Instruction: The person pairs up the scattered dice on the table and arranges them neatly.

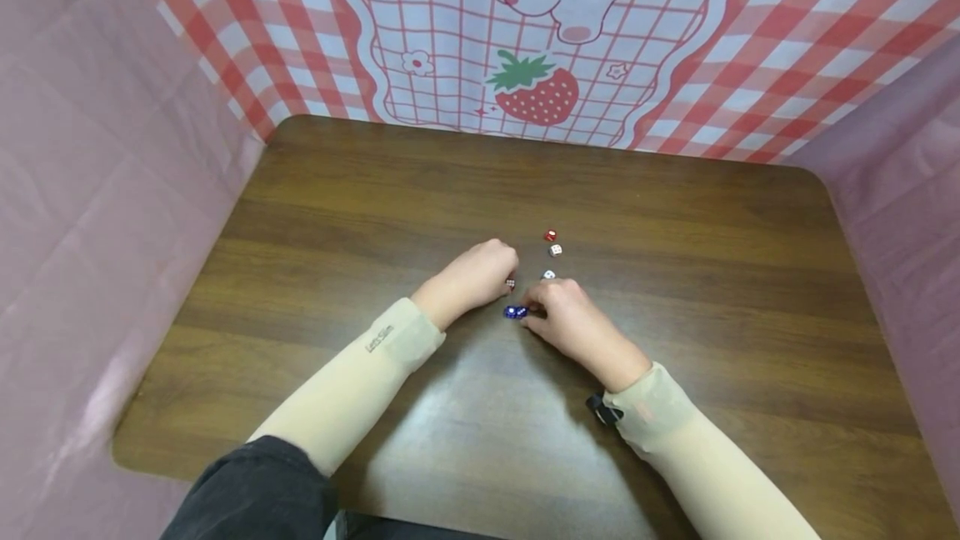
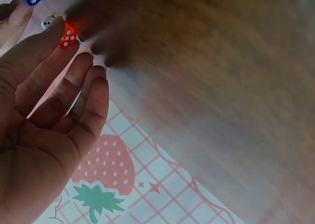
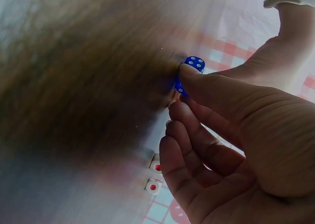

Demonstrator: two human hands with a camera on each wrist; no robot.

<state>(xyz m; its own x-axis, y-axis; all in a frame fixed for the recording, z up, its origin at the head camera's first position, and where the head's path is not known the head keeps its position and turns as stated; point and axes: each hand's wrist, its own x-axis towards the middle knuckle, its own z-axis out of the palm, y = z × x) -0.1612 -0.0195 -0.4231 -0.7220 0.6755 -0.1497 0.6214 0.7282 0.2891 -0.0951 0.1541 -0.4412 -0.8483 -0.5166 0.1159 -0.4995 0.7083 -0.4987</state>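
Observation:
My left hand (image 1: 480,271) pinches a red die (image 2: 68,36) between thumb and forefinger, low over the wooden table. Its other fingers are loosely bent in the left wrist view. To the right, my right hand (image 1: 573,319) has thumb and forefinger on a blue die (image 3: 180,88), partly hidden by the thumb. Another blue die (image 1: 511,312) sits directly beside it, on the side toward the left hand. A white die (image 1: 548,275) lies just beyond the right hand's knuckles.
Farther back on the table (image 1: 675,240) lie another white die (image 1: 556,250) and a second red die (image 1: 551,235), close together. A checked cloth with strawberries (image 1: 536,96) hangs behind the table's far edge. Pink cloth (image 1: 112,215) hangs at both sides.

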